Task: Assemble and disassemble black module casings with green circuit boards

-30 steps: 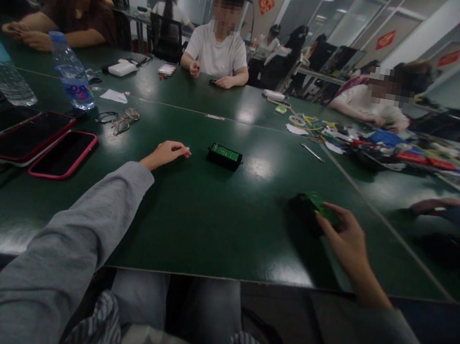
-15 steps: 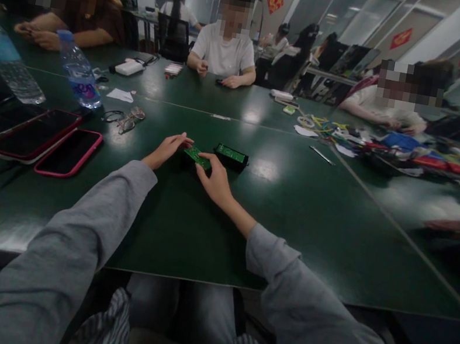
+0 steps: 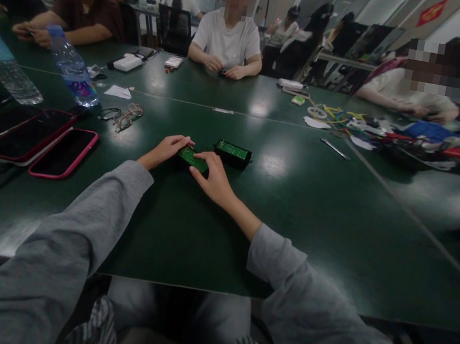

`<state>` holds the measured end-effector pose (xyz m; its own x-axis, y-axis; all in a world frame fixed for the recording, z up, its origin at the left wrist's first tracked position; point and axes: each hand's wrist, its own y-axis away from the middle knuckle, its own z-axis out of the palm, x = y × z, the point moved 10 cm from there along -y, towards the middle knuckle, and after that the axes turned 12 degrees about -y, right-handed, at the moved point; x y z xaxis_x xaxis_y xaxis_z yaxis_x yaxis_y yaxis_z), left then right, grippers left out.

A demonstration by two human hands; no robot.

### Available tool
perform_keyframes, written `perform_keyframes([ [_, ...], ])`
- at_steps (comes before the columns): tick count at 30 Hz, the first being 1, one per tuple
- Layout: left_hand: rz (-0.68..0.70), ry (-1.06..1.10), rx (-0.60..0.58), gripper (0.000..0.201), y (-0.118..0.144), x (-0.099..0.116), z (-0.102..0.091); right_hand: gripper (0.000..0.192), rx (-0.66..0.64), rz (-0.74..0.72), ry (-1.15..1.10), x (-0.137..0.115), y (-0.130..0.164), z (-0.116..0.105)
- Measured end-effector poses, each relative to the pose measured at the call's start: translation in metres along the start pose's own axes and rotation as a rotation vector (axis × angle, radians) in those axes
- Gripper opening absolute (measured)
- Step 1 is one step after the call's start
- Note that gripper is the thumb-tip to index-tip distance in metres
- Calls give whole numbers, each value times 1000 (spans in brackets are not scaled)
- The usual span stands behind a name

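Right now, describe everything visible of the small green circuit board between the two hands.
The small green circuit board is a thin, flat rectangle, its detail too small to read. It sits low over the dark green table, slightly angled, just left of a black box with a green top. The left hand touches its left end; the right hand grips its right end.

Table (image 3: 293, 219) top is smooth, glossy dark green, throwing back the ceiling lights. Left of it, glossy glass-faced phones (image 3: 64, 152), clear crinkly plastic bottle (image 3: 72, 73). Sleeves (image 3: 81, 229) look soft matt grey cloth.
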<state>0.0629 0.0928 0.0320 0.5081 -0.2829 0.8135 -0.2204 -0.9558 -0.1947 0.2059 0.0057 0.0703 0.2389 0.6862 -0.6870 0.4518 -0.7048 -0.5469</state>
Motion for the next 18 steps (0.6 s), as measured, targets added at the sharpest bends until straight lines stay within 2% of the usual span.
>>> perform_keyframes([
  [10, -18, -84, 9, 47, 4, 7, -3, 34, -53, 26, 32, -1, 2, 3],
  [18, -11, -70, -8, 42, 1, 4, -1, 35, -72, 28, 62, -3, 2, 3],
])
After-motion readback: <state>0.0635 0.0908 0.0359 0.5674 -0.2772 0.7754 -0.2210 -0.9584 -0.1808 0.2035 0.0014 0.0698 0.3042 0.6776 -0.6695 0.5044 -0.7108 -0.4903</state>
